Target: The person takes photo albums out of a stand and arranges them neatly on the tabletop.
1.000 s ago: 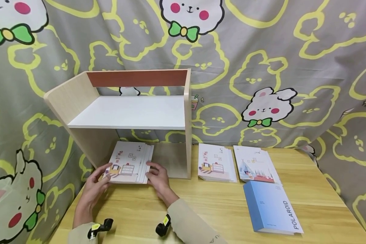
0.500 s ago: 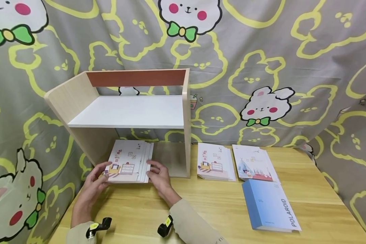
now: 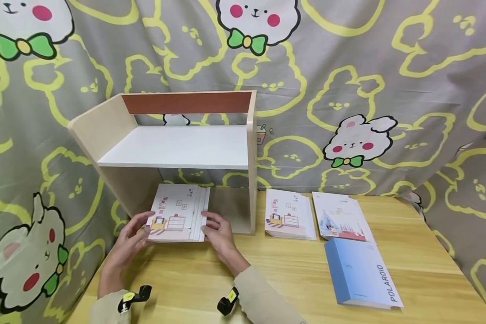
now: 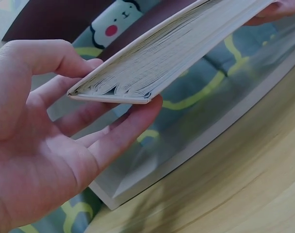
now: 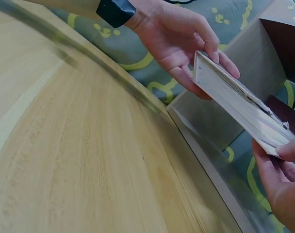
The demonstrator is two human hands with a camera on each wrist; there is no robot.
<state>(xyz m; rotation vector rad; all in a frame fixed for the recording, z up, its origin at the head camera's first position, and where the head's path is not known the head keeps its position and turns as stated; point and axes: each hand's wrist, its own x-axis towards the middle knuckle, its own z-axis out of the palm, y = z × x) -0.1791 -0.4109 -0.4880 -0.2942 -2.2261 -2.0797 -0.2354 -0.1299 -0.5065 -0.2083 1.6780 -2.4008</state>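
Observation:
A white photo album [image 3: 178, 213] with a drawn room on its cover is held raised at the opening of the shelf's lower compartment. My left hand [image 3: 125, 247] grips its spine side, thumb above and fingers below in the left wrist view. On the opposite side, my right hand [image 3: 220, 236] pinches the loose page edges and cover. The left wrist view shows the stacked pages [image 4: 152, 60] of the album edge-on. From the right wrist view, the album [image 5: 235, 102] spans between both hands above the shelf's bottom board.
A two-level wooden shelf [image 3: 251, 180] stands against the patterned curtain [image 3: 291, 67]. To its right on the wooden table [image 3: 283, 279] lie a similar white album [image 3: 287, 213], a tent-picture album [image 3: 340, 216] and a blue POLAROID album [image 3: 360, 272], which overlaps the tent one's front edge.
The head view has shifted slightly, so everything appears a little further right. Both hands keep hold of the white album, which has barely moved relative to the shelf.

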